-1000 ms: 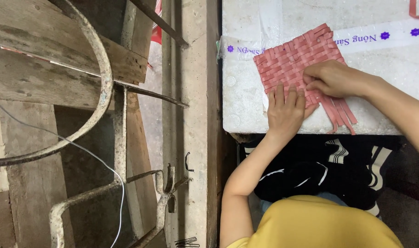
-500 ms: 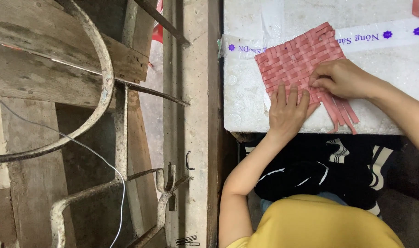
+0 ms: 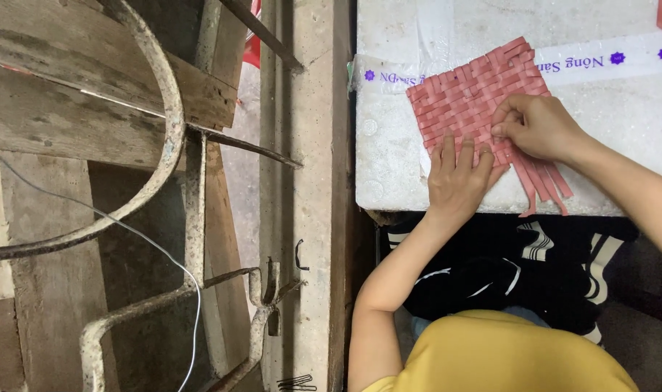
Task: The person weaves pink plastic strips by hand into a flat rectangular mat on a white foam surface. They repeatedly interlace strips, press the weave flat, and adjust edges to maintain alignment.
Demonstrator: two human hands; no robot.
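A pink woven mat of flat strips lies on a white foam slab, with loose strip ends trailing off its near right corner. My left hand lies flat on the mat's near edge, fingers spread, pressing it down. My right hand rests on the mat's right side, fingers curled and pinching one of the strips.
A concrete post and a rusty curved metal frame over wooden boards stand to the left. A thin wire crosses there. A clear tape band runs across the slab. Black patterned cloth covers my lap.
The view has shifted slightly. My left hand has slid a little along the mat's near edge, and my right hand keeps working the strips at the right side.
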